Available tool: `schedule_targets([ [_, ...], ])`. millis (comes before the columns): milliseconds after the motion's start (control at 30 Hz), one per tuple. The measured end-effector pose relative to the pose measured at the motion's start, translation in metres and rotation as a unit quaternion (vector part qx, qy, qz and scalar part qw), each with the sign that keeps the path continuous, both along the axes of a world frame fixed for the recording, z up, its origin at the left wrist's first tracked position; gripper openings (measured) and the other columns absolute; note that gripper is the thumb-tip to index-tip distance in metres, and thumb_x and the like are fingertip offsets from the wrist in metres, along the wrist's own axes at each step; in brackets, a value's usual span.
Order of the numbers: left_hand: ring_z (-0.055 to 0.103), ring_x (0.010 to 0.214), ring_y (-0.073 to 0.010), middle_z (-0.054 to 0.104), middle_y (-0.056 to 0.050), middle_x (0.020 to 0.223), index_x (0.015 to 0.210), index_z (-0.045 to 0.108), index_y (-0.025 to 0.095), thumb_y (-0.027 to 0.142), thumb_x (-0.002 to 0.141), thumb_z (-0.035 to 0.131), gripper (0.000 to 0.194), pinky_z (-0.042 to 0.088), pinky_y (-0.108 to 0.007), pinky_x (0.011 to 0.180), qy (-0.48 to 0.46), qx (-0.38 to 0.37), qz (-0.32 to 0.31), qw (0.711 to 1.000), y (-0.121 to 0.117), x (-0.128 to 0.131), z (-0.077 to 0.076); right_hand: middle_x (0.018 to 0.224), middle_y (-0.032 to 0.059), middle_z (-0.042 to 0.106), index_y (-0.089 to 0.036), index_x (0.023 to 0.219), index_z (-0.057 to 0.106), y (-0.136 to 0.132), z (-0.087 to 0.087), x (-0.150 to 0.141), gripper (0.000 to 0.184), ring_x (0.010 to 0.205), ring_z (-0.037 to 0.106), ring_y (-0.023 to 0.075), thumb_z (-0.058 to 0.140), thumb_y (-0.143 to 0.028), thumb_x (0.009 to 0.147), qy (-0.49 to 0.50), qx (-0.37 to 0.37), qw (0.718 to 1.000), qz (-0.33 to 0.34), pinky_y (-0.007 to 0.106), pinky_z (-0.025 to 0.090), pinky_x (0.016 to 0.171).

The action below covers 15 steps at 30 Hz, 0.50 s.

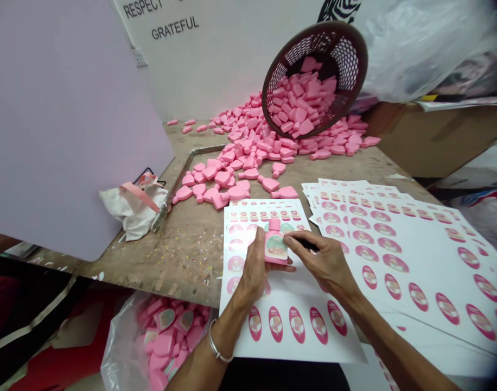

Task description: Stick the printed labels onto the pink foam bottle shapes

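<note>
My left hand (254,269) is closed around a small pink bottle (274,225), which stands upright over a label sheet (289,288). On the bottle's front is a green and pink label (276,247) with a picture. My right hand (324,260) is closed on a slim black tool (307,243), mostly hidden by the fingers, so I cannot make out its kind. Its thumb and fingertip touch the label's right edge. Round and oval stickers cover the sheet under both hands.
A tipped brown basket (356,60) spills pink bottles (248,141) over the wooden table (183,260). More label sheets (415,260) overlap at right. Labelled bottles fill a plastic bag (120,342) below the table edge. A white cloth bag (130,209) lies beside a lilac panel (69,119).
</note>
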<state>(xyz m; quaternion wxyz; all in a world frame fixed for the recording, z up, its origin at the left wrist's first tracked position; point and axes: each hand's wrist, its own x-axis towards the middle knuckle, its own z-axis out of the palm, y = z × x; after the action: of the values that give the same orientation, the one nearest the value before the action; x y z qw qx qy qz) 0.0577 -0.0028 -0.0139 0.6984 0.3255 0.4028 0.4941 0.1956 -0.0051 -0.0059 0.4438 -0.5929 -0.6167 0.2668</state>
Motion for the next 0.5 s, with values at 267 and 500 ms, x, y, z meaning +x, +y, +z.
schedule_targets([
  [267, 0.063, 0.066, -0.0125, 0.060, -0.002, 0.081, 0.090, 0.057, 0.016, 0.053, 0.083, 0.056, 0.037, 0.057, -0.027, 0.064, 0.029, 0.049, -0.004, 0.998, -0.004, 0.000, 0.002, 0.098, 0.0108, 0.067, -0.020, 0.106, 0.059, 0.001, -0.003, -0.002, 0.054, 0.091, 0.062, 0.0294, 0.070, -0.057, 0.068, -0.151, 0.035, 0.984, -0.091, 0.047, 0.047, 0.082],
  [500, 0.060, 0.062, -0.0117, 0.062, -0.002, 0.077, 0.089, 0.060, 0.015, 0.047, 0.071, 0.071, 0.038, 0.052, -0.023, 0.058, 0.019, -0.015, 0.037, 0.999, -0.006, -0.011, 0.005, 0.120, 0.0093, 0.060, -0.024, 0.116, 0.051, 0.001, -0.026, 0.004, 0.059, 0.107, 0.060, 0.0255, 0.072, -0.051, 0.068, 0.054, -0.128, 0.985, 0.098, 0.037, 0.053, 0.085],
])
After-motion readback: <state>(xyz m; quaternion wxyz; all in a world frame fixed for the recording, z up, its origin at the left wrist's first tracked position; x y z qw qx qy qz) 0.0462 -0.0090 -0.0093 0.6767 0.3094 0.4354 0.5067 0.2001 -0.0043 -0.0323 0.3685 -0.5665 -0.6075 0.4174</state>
